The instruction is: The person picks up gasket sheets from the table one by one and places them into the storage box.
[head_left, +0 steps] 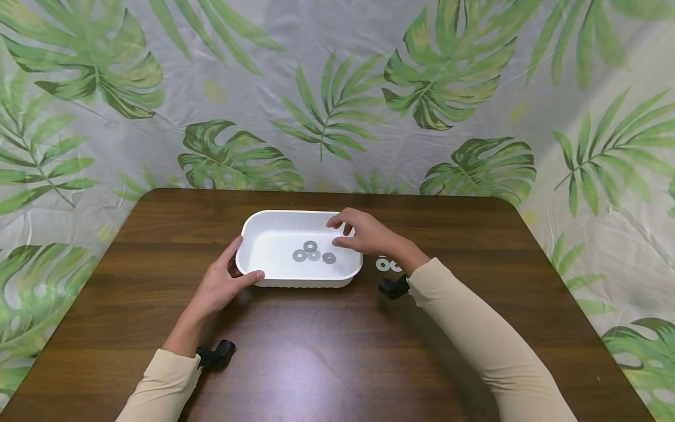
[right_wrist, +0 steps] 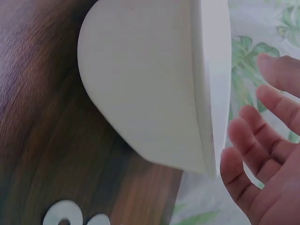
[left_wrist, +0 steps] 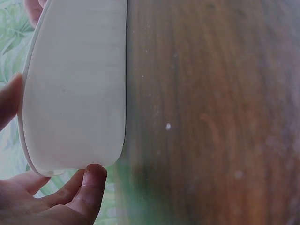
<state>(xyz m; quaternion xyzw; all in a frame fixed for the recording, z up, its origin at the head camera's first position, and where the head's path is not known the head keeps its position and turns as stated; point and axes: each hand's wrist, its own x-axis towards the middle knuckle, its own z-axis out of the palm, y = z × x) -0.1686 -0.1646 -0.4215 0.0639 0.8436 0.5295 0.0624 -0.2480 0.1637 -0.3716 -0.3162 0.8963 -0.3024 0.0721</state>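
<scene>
Washers [head_left: 310,246], four flat grey rings, lay in a loose cluster on the floor of a white tray [head_left: 274,225], a little right of its middle. The tray stood on a dark wooden table [head_left: 105,281], its long axis running from left to right across the person's front. The right hand [head_left: 364,230] hung over the tray's right end, thumb and fingers apart and gently bent, with nothing visible between them. From its fingertips, the cluster lay to the left and slightly toward the person, so this was the nearer hand. The left hand [head_left: 218,284] clasped the opposite end, thumb over the near rim, fingers against the outer wall.

More washers [head_left: 382,265] lay on the bare wood just beyond the tray's right end, to the right of the right hand's fingertips and closer to the person. They too were nearer the right hand; its wrist partly covered them, so their full number could not be told. Being round, the rings had no long axis.
</scene>
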